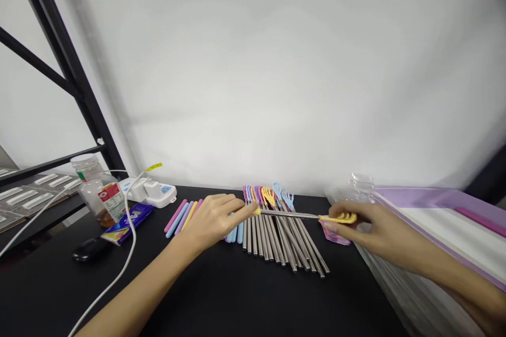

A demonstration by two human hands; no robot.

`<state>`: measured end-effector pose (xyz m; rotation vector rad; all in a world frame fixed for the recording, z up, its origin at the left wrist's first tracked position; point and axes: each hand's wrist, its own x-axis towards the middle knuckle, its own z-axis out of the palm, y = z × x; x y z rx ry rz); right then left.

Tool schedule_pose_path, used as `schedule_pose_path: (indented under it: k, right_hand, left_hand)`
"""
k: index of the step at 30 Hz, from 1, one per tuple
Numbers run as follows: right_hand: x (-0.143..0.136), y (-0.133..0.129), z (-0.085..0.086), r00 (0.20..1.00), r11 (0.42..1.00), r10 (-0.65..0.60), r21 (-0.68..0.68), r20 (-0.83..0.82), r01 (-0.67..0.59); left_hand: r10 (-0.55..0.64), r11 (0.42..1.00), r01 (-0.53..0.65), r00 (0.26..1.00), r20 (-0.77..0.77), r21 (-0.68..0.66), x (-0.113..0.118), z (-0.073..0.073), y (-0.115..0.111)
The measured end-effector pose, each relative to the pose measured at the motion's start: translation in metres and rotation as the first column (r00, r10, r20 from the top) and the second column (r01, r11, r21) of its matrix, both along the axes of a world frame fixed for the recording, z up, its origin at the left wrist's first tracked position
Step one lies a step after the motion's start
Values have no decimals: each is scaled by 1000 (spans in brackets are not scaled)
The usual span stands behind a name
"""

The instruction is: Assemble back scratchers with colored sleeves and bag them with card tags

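Both ends pinched: left hand (213,218) and right hand (366,226) grip yellow-tipped rod (294,215) between them.

Small packing or assembly workstation: black table (245,295) against a white backdrop, black metal shelving (75,79) at 10 o'clock, power strip (152,191), batched metal rods (276,231).

My left hand (213,219) and right hand (369,226) held one yellow-tipped metal rod (296,215) crosswise, left fingers pinching its plain end, right fingers on the yellow claw end. It sat just above the row of steel rods (276,237) with pink, yellow and blue heads on the black table (237,295). Loose coloured sleeves (184,216) lay left of my hand. Further left: glass jar (97,187), white power strip (152,189), white cable (118,268). A purple-edged tray (443,200) was at right.
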<state>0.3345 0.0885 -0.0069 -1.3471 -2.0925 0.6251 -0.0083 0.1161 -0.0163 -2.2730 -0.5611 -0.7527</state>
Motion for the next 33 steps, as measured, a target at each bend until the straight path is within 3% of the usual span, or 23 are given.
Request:
schedule_pose_path:
  k: [4,11,15,18,21,23,27,28,29,30,33]
  right_hand:
    - [-2,1,-8,936,954,8,276,353,-112]
    - [-18,0,-19,835,805,-64,523,546,-280]
    - [-24,-1,-16,799,669,-143,652,584,-357]
    - [-27,-4,-11,791,601,-164,695,590,-394]
    - [-32,-8,-11,773,545,-191,720,606,-430]
    - [-38,-10,-14,767,504,-208,739,607,-448]
    - [-47,-9,-23,770,511,-208,739,602,-439]
    - [-50,-8,-23,765,534,-204,724,611,-436]
    - [-52,-7,-23,757,569,-195,700,624,-430]
    - [-55,-6,-22,749,615,-182,668,637,-419]
    - [-62,-5,-14,761,812,-122,505,637,-292]
  left_hand:
    - [-31,999,32,999,-19,33,1,5,-4]
    - [-48,998,49,999,-23,36,7,4,-6]
    - [-1,996,2,1000,18,-86,12,-1,-6]
    - [18,958,-9,999,31,-285,19,-3,-10]
    - [3,846,32,998,65,-532,25,2,-17]
    - [15,716,55,995,95,-696,28,9,-22]
    - [64,278,74,993,95,-958,27,21,-27]
    - [62,220,67,995,83,-973,26,22,-26]
    - [61,235,52,996,68,-971,25,22,-24]
    - [66,321,28,997,51,-947,24,21,-22]
    - [84,743,-57,996,8,-667,22,15,-16]
